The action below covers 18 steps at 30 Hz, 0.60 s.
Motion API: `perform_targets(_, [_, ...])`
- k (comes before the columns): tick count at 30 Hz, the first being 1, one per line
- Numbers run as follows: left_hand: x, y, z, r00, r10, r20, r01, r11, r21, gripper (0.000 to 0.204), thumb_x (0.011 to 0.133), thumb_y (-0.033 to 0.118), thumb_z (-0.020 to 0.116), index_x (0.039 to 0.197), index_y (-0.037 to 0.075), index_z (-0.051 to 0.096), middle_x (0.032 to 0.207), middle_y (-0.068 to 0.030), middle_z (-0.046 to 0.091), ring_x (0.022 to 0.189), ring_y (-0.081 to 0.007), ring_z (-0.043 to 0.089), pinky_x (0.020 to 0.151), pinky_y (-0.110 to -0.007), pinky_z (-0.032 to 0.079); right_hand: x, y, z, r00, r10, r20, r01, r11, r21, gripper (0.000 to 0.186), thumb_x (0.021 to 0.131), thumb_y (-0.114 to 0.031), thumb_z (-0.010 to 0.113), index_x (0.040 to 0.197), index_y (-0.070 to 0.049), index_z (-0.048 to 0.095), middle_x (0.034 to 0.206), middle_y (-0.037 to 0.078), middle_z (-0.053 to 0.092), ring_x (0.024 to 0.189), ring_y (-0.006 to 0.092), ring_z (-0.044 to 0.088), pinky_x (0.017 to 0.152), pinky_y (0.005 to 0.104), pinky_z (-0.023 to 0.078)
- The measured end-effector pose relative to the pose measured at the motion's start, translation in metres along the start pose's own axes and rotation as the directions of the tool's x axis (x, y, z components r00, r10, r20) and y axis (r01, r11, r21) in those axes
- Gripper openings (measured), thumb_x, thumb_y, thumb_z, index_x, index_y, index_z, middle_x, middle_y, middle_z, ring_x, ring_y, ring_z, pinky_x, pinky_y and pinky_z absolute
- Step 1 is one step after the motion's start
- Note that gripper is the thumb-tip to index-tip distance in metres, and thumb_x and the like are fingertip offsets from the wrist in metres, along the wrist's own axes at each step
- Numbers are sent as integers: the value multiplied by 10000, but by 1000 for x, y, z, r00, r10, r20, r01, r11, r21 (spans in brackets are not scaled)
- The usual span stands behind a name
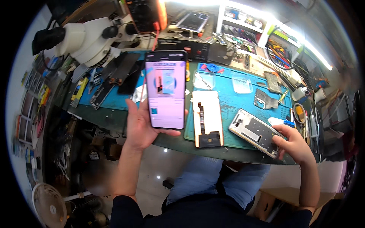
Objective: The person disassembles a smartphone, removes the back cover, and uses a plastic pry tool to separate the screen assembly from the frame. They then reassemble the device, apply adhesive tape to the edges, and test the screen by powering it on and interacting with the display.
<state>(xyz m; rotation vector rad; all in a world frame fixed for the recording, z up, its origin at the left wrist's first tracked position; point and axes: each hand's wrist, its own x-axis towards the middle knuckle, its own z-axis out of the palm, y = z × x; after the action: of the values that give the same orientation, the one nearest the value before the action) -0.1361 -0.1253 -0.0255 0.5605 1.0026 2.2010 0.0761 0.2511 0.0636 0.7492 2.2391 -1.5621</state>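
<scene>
My left hand (pixel 139 127) is closed round a smartphone (pixel 165 110), held upright above the bench's front edge. Its lit screen faces me, showing a pinkish page with a product picture. At the right, my right hand (pixel 294 142) grips the near right end of a bare phone frame (pixel 254 131), thumb and fingers at its edge. This silver-rimmed frame lies slanted over the blue mat, its inner side up. Between the two hands a phone screen panel (pixel 213 117) rests back up, pale, with a dark flex cable and a black lower end.
A white microscope (pixel 85 40) stands back left beside several dark phone parts. Clear plastic boxes (pixel 242 83) sit on the blue work mat (pixel 228 76). Tool racks (pixel 279 51) and a white bottle (pixel 299 94) line the right. A fan (pixel 49 205) is low at left.
</scene>
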Motion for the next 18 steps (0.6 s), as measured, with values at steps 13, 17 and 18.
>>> perform_targets(13, [0,-1,3,1000,6,-10,-6,1000,-11,801,1039,667,196,1596,92,219,1513,-248,454,1305,-484,536,832,-607,627,-13,22,26,839,-518,-168,315,713,-626,910,627,-81,909,1442,-13,511,1391,110,513,942,193,561,708,267,495])
perform_targets(17, [0,0,3,998,-26,-55,29,999,45,677,1088,518,252,1589,63,235,1507,-277,450,1312,-514,521,834,-615,626,-16,26,20,827,-533,-177,333,719,-610,881,623,-109,906,1422,-38,540,1413,118,542,1006,219,577,756,309,505])
perform_targets(18, [0,0,3,998,-27,-53,28,999,22,659,1090,490,254,1585,55,244,1503,-277,456,1311,-510,524,837,-613,626,-16,28,20,825,-533,-186,332,725,-603,870,625,-118,907,1415,-42,549,1414,118,550,1028,225,578,770,321,507])
